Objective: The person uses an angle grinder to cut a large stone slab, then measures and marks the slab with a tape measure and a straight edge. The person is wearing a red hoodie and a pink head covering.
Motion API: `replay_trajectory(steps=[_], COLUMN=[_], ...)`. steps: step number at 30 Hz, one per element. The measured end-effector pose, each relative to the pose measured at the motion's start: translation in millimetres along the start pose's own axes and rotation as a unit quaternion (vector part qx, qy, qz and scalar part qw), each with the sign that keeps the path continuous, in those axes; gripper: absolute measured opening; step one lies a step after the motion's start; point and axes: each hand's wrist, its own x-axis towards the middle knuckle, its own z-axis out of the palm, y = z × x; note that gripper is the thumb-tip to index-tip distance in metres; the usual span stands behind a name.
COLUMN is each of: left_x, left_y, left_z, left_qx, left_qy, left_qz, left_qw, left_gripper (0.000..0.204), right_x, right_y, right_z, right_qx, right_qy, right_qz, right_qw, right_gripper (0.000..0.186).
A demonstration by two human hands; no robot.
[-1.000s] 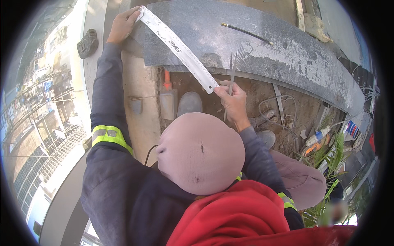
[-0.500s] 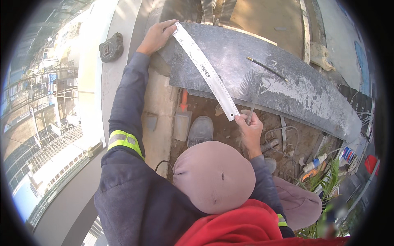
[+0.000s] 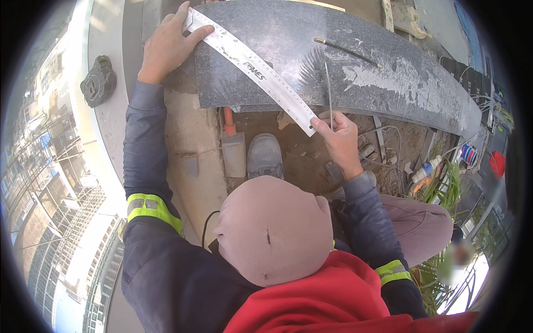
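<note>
A white ruler (image 3: 252, 69) lies slantwise over a grey, scuffed sheet-like panel (image 3: 277, 28), its near end reaching past the panel's front edge. At its far left end, my left hand (image 3: 169, 44) is closed on the ruler, thumb on its face and fingers round the end. My right hand (image 3: 341, 141) pinches the near end, by a small hole. A thin grey rod (image 3: 329, 86) also sticks up from my right fingers; its kind I cannot make out. On the panel, right of the ruler, rests a dark pencil (image 3: 347, 51) with a brass-coloured end.
A dark tape measure (image 3: 99, 81) sits on the pale ledge (image 3: 108, 33) at left. Beneath the panel, my shoe (image 3: 265, 155) stands on dirt beside an orange-handled tool (image 3: 232, 147). Cables, a bottle (image 3: 426, 168) and green leaves (image 3: 444, 191) lie at right. Scaffolding (image 3: 55, 183) shows far left.
The view has shifted, so panel and ledge sit higher and further left. The ruler lies at a flatter slant, and my left thumb now reaches further over its face. Both hands keep their hold.
</note>
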Motion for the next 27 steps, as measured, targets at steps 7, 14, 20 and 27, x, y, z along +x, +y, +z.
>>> replay_trajectory(steps=[7, 14, 20, 27], left_x=[13.8, 14.8, 13.7, 13.9], left_y=[-18.9, -15.4, -12.5, -13.4], left_z=[32.0, 28.3, 28.4, 27.2], left_qx=[0.037, 0.033, 0.042, 0.042], left_qy=[-0.026, -0.024, -0.027, -0.02], left_qz=[-0.01, -0.032, -0.038, -0.024], left_qw=[0.999, 0.999, 0.998, 0.999], left_gripper=[0.114, 0.116, 0.116, 0.115], right_x=[-3.1, 1.7, 5.4, 1.4], right_y=[9.3, 0.2, 3.3, -5.5], right_z=[7.1, 6.6, 5.5, 6.3], right_qx=[0.078, 0.038, 0.044, 0.028], right_qy=[0.044, 0.059, 0.053, 0.051], right_qz=[-0.026, -0.032, -0.018, -0.01], right_qw=[0.996, 0.997, 0.997, 0.998], right_gripper=[0.026, 0.027, 0.026, 0.028])
